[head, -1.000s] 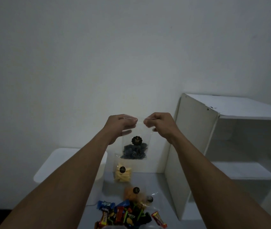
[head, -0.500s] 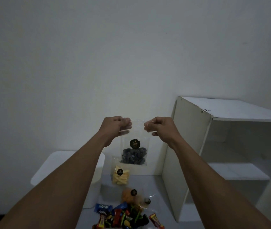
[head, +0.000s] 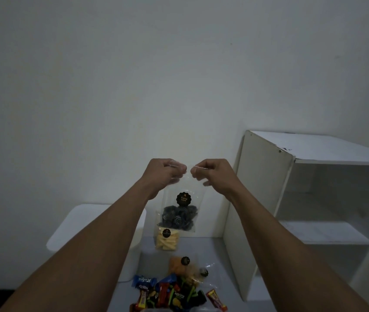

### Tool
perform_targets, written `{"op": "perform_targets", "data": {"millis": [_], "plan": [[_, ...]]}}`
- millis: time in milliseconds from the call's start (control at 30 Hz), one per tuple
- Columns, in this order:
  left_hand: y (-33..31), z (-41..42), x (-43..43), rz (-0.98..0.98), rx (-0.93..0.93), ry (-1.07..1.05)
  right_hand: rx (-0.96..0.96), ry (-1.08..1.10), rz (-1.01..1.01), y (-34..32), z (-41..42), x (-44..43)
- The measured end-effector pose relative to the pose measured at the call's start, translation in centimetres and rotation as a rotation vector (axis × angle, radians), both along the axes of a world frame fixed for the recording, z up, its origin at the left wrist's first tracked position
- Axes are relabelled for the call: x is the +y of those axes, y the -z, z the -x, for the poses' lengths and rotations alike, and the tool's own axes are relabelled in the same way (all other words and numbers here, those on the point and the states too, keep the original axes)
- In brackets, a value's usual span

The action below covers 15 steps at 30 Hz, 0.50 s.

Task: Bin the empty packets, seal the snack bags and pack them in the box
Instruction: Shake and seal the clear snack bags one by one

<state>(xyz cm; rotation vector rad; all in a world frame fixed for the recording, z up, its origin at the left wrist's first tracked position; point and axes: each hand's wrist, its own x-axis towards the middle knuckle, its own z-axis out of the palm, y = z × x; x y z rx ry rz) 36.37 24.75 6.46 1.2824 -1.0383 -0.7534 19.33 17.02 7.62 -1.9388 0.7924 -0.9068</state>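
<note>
snack bag (head: 180,212) of dark pieces hangs in the air above the yellow-stick bag (head: 167,239); left hand (head: 164,174) and right hand (head: 212,174) each pinch its top edge.

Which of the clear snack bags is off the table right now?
The clear bag of dark swirled snacks, pinched at its top edge by the left hand and right hand; the yellow-stick bag and orange-snack bag lie below.

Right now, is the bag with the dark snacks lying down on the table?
No, both hands, left hand and right hand, hold the dark snack bag up in the air by its top edge.
</note>
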Motion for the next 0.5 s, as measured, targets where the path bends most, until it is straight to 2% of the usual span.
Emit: {"op": "perform_targets", "data": {"millis": [167,267,500], "plan": [[0.4,-0.6,-0.1,0.009,-0.040,-0.021,0.014,-0.013,0.003,0.4,-0.4,-0.2],[0.5,-0.7,0.0,-0.007,0.017,0.018,-0.017,0.013,0.036,0.4,-0.6,-0.8],[0.8,-1.9,-0.6,0.039,-0.076,-0.102,-0.049,0.003,-0.006,1.3,-0.9,-1.0]]}}
